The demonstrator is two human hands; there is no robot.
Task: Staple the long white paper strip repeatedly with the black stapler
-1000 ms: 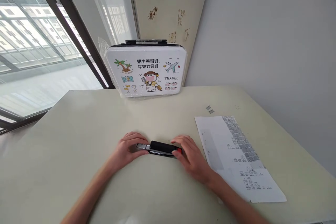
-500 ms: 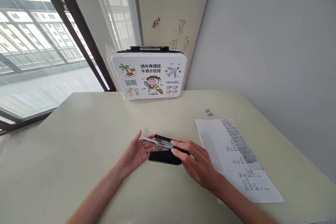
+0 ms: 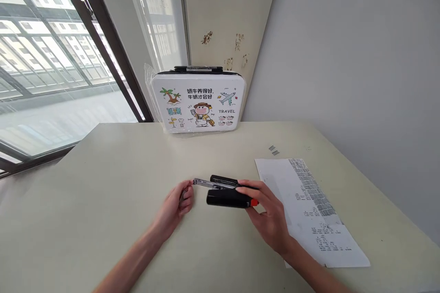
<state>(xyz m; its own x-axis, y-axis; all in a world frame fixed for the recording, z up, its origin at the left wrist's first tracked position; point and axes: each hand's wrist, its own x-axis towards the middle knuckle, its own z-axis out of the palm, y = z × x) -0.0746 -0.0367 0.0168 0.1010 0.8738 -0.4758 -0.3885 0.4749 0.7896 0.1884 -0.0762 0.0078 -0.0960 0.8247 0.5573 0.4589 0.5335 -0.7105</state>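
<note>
A black stapler (image 3: 227, 198) with a red piece at its rear end is held above the table, opened out so that its metal staple magazine (image 3: 205, 183) sticks out to the left between the two black halves. My right hand (image 3: 268, 215) is closed around the stapler's rear end, fingers on top and thumb below. My left hand (image 3: 177, 203) has its fingers curled in. The thumb and forefinger of that hand meet at the magazine's front tip and appear to pinch it; the exact contact is small and partly hidden.
Two short strips of staples (image 3: 274, 150) lie on the table (image 3: 137, 160) behind a printed sheet of paper (image 3: 275, 183) at the right. A white cartoon-printed case (image 3: 202, 100) in clear plastic stands at the back. A window (image 3: 68, 55) is on the left, a wall (image 3: 343, 55) on the right.
My left hand has gone from spread fingers under the stapler to curled fingers at the magazine's tip. My right hand and the stapler have shifted slightly right, and the stapler's red end now shows.
</note>
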